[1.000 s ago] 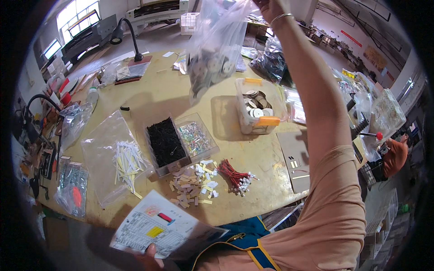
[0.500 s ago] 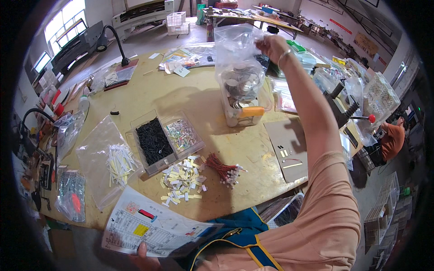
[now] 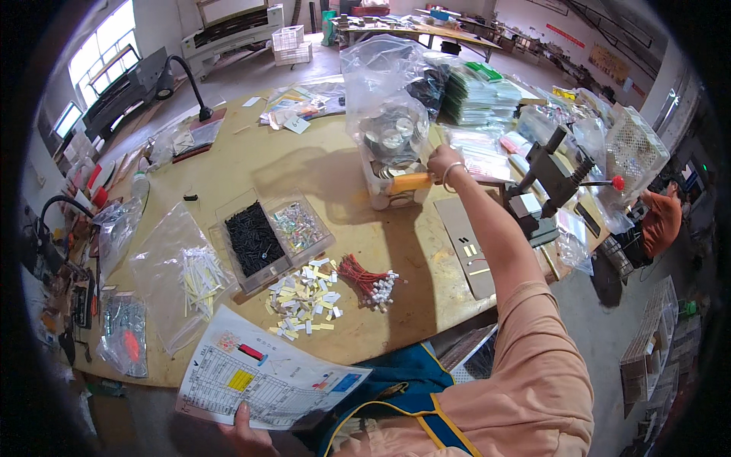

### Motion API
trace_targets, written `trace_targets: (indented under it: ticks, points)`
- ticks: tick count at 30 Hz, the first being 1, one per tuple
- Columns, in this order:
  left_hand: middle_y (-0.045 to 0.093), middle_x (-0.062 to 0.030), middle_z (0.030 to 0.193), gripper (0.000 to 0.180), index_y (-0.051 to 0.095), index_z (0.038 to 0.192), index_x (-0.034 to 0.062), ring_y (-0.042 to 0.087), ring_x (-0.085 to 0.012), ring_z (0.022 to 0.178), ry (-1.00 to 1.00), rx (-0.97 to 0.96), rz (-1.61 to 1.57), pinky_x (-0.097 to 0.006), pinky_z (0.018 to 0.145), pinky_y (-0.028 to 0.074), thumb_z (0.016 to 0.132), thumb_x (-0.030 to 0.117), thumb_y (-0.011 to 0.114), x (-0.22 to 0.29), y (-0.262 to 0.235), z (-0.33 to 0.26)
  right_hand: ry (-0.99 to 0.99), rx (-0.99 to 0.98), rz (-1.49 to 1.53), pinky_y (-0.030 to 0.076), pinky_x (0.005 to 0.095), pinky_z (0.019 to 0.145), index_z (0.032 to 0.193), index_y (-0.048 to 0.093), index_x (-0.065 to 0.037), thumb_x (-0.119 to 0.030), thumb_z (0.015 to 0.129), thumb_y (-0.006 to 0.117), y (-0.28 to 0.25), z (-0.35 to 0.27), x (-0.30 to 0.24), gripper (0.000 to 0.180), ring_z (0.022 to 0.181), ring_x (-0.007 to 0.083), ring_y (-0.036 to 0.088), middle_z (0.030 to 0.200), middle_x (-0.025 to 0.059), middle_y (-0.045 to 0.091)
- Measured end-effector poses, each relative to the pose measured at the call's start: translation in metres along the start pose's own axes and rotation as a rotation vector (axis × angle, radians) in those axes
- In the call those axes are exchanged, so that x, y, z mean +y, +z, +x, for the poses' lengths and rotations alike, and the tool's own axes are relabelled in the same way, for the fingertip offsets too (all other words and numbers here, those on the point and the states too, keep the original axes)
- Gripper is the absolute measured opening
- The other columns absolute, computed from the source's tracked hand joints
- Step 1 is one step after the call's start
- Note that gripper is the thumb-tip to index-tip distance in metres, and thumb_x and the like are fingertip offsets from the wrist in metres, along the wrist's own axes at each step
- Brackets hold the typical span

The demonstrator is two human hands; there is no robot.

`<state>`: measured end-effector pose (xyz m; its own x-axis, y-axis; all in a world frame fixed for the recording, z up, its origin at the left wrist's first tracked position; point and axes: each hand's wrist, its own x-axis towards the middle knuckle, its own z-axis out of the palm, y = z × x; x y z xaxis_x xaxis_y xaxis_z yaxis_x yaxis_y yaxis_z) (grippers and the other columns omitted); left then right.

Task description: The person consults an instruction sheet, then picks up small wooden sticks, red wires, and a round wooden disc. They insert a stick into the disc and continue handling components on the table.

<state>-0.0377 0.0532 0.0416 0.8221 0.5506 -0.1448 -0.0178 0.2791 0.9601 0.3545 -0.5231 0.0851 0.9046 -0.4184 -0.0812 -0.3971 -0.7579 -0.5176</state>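
Along the table's front edge my left hand (image 3: 245,436) holds a printed sheet (image 3: 259,373), its thumb on top and its fingers hidden beneath. My right arm reaches forward to a clear plastic bin (image 3: 381,199) with an orange front lip. There my right hand (image 3: 445,162) is closed at the bin's right edge, its fingertips partly hidden. Inside the bin stands a clear bag of round silver discs (image 3: 396,137), its loose top upright. Closer to me are a two-part box of black pieces (image 3: 255,238) and small clear pieces (image 3: 298,227), yellow-and-white tabs (image 3: 304,301) and red wires with white connectors (image 3: 369,282).
Right of the bin a hand press (image 3: 550,179) with a red-knobbed lever stands by a grey board (image 3: 464,263) with small parts. Stacked plastic packets (image 3: 480,103) lie behind. White strips (image 3: 202,278) lie on a clear bag at left. Another person (image 3: 661,221) sits far right.
My right hand has come down from the bag's top to the bin's right edge, leaving the bag. The bin sits slightly further left in view. My left hand still holds the sheet.
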Motion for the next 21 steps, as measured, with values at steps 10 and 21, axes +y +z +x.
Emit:
trace_targets:
  ticks: [10, 21]
  points:
    - [0.042, -0.0268, 0.146, 0.077, 0.025, 0.152, -0.0022, 0.049, -0.0399, 0.130, 0.025, 0.041, -0.036, -0.054, 0.106, 0.047, 0.083, 0.010, 0.057, 0.011, -0.001, -0.012, -0.100, 0.330, 0.786, 0.060, 0.0355, 0.056, 0.085, 0.061, 0.006, 0.005, 0.075, 0.065, 0.009, -0.028, 0.025, 0.011, 0.068, 0.0232, 0.071, 0.082, 0.0129, 0.066]
    - [0.039, -0.0256, 0.149, 0.076, 0.028, 0.152, -0.0012, 0.048, -0.0406, 0.127, 0.192, -0.559, -0.125, -0.060, 0.103, 0.043, 0.087, 0.018, 0.063, -0.001, 0.010, -0.004, -0.187, 0.257, 0.996, 0.059, 0.0272, 0.066, 0.108, 0.062, 0.001, -0.007, 0.091, 0.065, -0.139, -0.329, 0.121, 0.019, 0.074, 0.0147, 0.070, 0.094, 0.0055, 0.068]
